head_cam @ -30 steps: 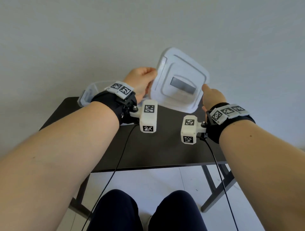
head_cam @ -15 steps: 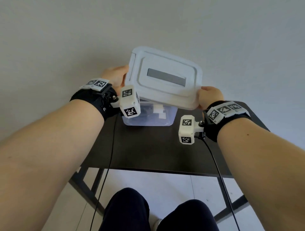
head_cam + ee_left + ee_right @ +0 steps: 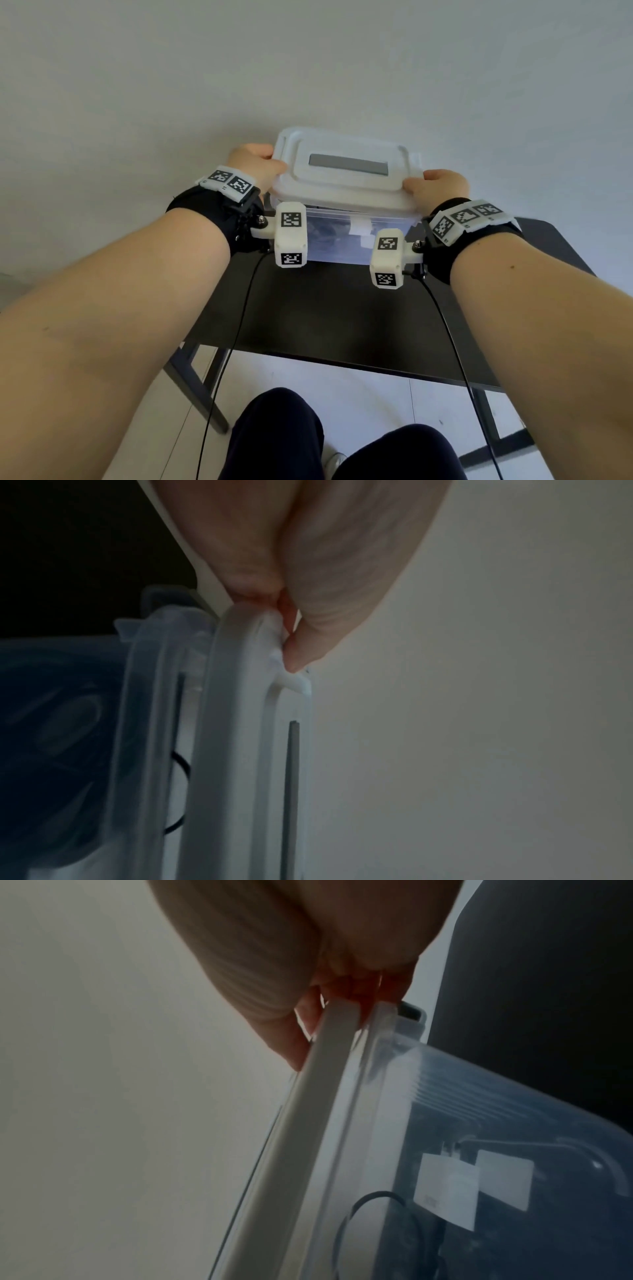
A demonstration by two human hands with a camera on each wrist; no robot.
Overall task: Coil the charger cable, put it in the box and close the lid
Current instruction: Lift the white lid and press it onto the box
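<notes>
A clear plastic box [image 3: 342, 240] stands on the dark table [image 3: 335, 308] against the wall. The white lid [image 3: 346, 178] with a grey strip lies on top of the box, level with its rim. My left hand [image 3: 255, 164] pinches the lid's left end [image 3: 253, 653]; thumb on top, fingers underneath. My right hand [image 3: 436, 186] grips the lid's right end [image 3: 322, 1053] the same way. Through the box wall [image 3: 479, 1123] I see the black coiled cable [image 3: 369, 1199] and a white charger block [image 3: 445, 1191]. A loop of cable [image 3: 178, 791] shows under the lid.
The table's near half is bare dark surface, with its front edge [image 3: 342, 363] above my knees [image 3: 284, 435]. A plain wall [image 3: 308, 68] rises right behind the box. Thin black wires [image 3: 236, 342] hang from both wrist cameras.
The lid was held tilted up in the air beside the box; both hands have brought it over the box and lowered it flat onto the rim.
</notes>
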